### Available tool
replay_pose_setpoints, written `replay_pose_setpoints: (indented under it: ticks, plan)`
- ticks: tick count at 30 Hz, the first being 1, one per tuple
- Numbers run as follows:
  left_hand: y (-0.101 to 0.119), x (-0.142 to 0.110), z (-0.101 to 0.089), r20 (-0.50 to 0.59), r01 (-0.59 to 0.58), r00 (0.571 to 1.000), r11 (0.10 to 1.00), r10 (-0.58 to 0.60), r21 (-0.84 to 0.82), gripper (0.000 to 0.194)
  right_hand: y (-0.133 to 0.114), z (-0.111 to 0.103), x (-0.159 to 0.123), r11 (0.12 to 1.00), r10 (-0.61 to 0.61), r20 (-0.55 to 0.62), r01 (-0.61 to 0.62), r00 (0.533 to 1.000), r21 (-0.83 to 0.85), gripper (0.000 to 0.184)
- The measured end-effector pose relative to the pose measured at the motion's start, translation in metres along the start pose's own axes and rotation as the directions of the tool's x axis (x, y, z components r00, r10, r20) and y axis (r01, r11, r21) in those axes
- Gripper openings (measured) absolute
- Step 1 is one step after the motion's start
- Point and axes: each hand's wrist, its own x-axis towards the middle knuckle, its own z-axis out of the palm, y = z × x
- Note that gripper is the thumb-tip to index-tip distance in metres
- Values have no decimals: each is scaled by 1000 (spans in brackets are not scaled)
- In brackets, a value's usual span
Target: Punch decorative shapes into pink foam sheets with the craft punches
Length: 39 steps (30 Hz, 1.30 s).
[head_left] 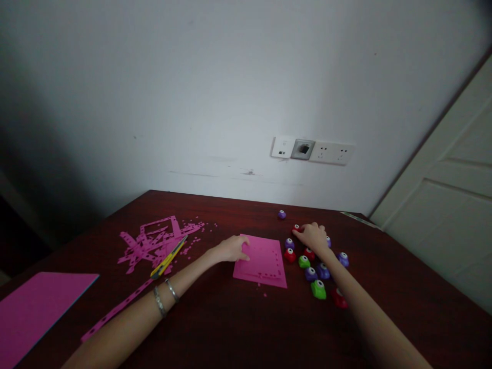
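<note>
My left hand [232,249] rests on the left edge of a sheet of pink paper [255,256], thumb and forefinger spread apart. Small punched holes run along the sheet's right and lower sides. At the right, the fingers of my right hand [314,238] are closed on a small red craft punch [295,228] with a white button. More punches stand around and under my right forearm, among them a green punch [319,289], a purple punch [322,270] and a red punch [289,255]. My forearm partly covers some of them.
Pink paper scraps [148,246] and punched bits lie to the left, with a yellow utility knife [169,257] beside them. A stack of pink sheets [42,307] is at the near left. Behind the table [230,328] is a wall with sockets [331,152].
</note>
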Motion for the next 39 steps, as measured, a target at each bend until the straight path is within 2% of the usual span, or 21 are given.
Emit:
replay_pose_setpoints:
  ticks: [5, 9, 12, 15, 17, 23, 31, 39]
  plan:
    - [-3, 2, 2, 10, -21, 1000, 996, 20, 88, 48, -7, -28, -16, 997, -69, -15, 69, 998, 15, 45]
    - [-4, 3, 2, 27, -29, 999, 992, 26, 120, 47, -22, -49, -51, 976, -210, -17, 211, 977, 62, 32]
    - [-5, 4, 2, 22, -39, 999, 992, 37, 124, 46, -37, -49, -90, 920, -374, 49, 364, 926, 142, 28]
    - [-6, 4, 3, -7, -35, 999, 991, 36, 130, 47, -48, -40, -122, 893, -448, 96, 440, 889, 95, 28]
    - [-5, 4, 3, -22, -29, 999, 991, 32, 130, 48, -52, -32, -133, 883, -470, 125, 466, 874, 59, 29]
    - [-2, 1, 1, -15, -22, 1000, 991, 24, 130, 51, -51, -20, -136, 872, -482, 158, 490, 862, -11, 24]
    - [4, 0, -2, 21, -41, 999, 993, 39, 108, 48, -46, -17, -141, 874, -473, 186, 485, 861, -22, 25]
    - [3, 0, -1, 30, -44, 999, 987, 40, 155, 50, -44, -14, -141, 874, -472, 173, 485, 864, -38, 27]
